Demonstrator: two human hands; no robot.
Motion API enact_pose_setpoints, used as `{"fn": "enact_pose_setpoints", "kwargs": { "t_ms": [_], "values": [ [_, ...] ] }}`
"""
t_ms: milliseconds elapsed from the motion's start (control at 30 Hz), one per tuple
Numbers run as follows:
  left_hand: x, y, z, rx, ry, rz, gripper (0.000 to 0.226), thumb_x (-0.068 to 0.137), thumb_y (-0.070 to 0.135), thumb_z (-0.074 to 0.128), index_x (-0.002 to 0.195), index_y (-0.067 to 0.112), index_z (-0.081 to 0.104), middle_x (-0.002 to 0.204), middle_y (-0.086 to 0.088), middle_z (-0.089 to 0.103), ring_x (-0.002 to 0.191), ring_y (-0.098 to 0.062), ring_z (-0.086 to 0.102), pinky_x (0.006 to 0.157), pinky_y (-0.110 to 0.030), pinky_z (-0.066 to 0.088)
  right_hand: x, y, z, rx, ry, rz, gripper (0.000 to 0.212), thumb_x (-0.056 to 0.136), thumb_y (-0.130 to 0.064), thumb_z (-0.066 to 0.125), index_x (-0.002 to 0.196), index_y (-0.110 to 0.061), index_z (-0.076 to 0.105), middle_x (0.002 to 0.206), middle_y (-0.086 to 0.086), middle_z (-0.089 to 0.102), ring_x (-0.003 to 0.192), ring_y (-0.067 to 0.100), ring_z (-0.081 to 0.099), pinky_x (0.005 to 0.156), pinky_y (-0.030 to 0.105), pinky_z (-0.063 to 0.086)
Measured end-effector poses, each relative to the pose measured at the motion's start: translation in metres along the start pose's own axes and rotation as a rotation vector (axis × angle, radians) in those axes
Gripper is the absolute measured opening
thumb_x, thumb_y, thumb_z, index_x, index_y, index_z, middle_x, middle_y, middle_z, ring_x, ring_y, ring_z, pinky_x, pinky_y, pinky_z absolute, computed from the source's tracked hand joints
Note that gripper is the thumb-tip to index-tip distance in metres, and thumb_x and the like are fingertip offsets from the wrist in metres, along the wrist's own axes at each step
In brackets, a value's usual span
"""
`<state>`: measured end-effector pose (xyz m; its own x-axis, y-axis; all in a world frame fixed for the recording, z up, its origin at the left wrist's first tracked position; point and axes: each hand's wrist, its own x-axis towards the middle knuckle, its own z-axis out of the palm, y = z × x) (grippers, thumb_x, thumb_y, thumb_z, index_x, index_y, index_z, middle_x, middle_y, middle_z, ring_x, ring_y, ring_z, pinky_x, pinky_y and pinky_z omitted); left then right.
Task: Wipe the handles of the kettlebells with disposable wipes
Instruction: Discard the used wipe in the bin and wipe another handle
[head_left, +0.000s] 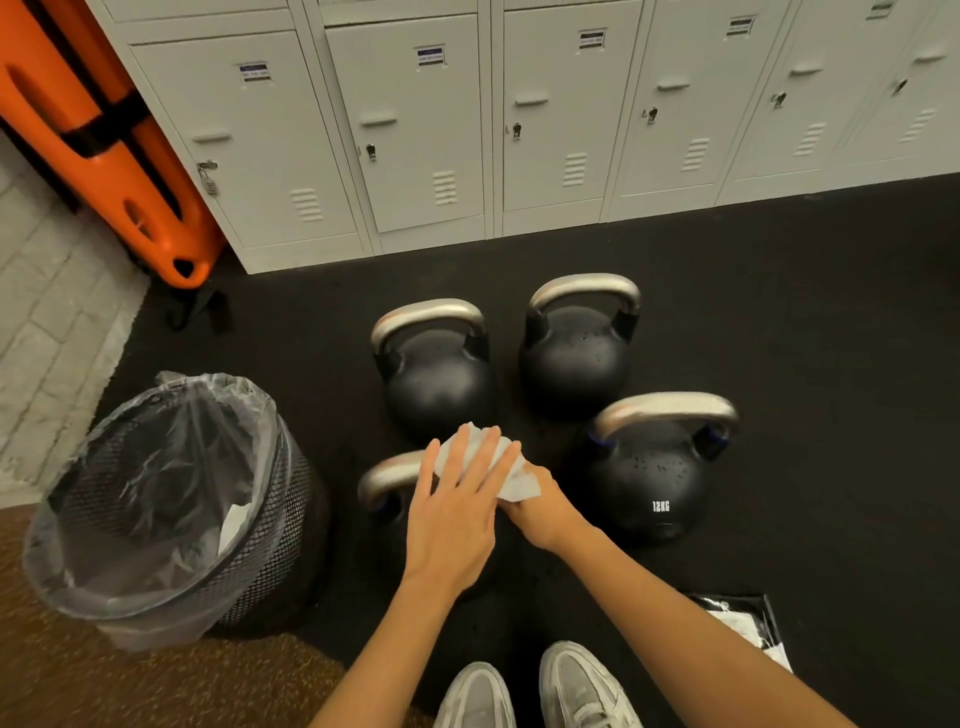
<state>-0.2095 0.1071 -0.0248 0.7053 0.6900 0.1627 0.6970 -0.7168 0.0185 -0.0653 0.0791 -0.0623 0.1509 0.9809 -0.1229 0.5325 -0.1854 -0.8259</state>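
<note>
Both forearms bare, no sleeves, no watch or rings on left hand (457, 514) or right hand (540, 514). Grey/white mesh sneakers (535, 691) w/ laces, worn-looking.

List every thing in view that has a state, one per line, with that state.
wipe: held between both hands, over the near-left kettlebell
left hand: fingers straight, flat on the wipe
right hand: grips the wipe
near-left kettlebell: upright, handle partly covered
three other kettlebells: upright, untouched
bin: open, lined, white scraps inside
lockers: doors closed
padlock: hanging on the leftmost locker
</note>
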Motion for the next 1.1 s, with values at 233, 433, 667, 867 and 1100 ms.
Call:
{"fn": "enact_pose_setpoints", "kwargs": {
  "t_ms": [233,433,667,867,1100],
  "values": [
    [-0.032,-0.024,0.003,-0.082,0.099,-0.155,0.064,0.09,0.021,0.036,0.152,0.031,0.023,0.161,0.004,0.02,0.15,-0.023,0.011,0.118,-0.046,0.019,0.006,0.004,0.003,-0.079,-0.004,0.027,0.028,0.095,-0.024,0.059,0.118,-0.021,0.044,0.106,-0.002,0.062,0.089,0.01,0.063,0.073,0.022,0.052],
    [-0.021,0.001,0.007,-0.1,0.124,-0.267,0.065,0.092,0.024,0.039,0.153,0.032,0.019,0.161,0.004,0.02,0.15,-0.026,0.01,0.119,-0.051,0.016,0.006,0.004,0.003,-0.053,-0.002,0.013,0.033,0.094,-0.024,0.061,0.122,-0.019,0.044,0.112,-0.003,0.062,0.098,0.011,0.063,0.08,0.026,0.054],
    [-0.009,0.0,0.005,0.017,0.028,-0.06,0.066,0.091,0.018,0.042,0.154,0.024,0.021,0.161,-0.002,0.021,0.149,-0.029,0.011,0.117,-0.052,0.02,0.005,0.009,0.0,-0.011,-0.026,-0.008,0.027,0.094,-0.02,0.06,0.119,-0.014,0.053,0.107,0.002,0.063,0.094,0.013,0.064,0.082,0.033,0.057],
    [-0.028,-0.011,0.002,-0.072,0.079,-0.147,0.065,0.09,0.019,0.032,0.153,0.028,0.022,0.161,0.004,0.018,0.15,-0.024,0.008,0.119,-0.046,0.017,0.007,0.005,0.003,-0.053,-0.016,0.041,0.028,0.092,-0.021,0.063,0.112,-0.024,0.043,0.105,-0.002,0.065,0.088,0.009,0.065,0.07,0.025,0.054],
    [0.006,0.009,0.003,0.041,-0.004,-0.024,0.064,0.088,0.022,0.034,0.152,0.02,0.026,0.156,-0.004,0.034,0.146,-0.031,0.024,0.117,-0.05,0.017,0.003,0.004,-0.001,-0.046,-0.042,-0.053,0.028,0.096,-0.018,0.055,0.125,-0.016,0.054,0.114,0.0,0.063,0.102,0.011,0.063,0.089,0.029,0.054]
  ]
}}
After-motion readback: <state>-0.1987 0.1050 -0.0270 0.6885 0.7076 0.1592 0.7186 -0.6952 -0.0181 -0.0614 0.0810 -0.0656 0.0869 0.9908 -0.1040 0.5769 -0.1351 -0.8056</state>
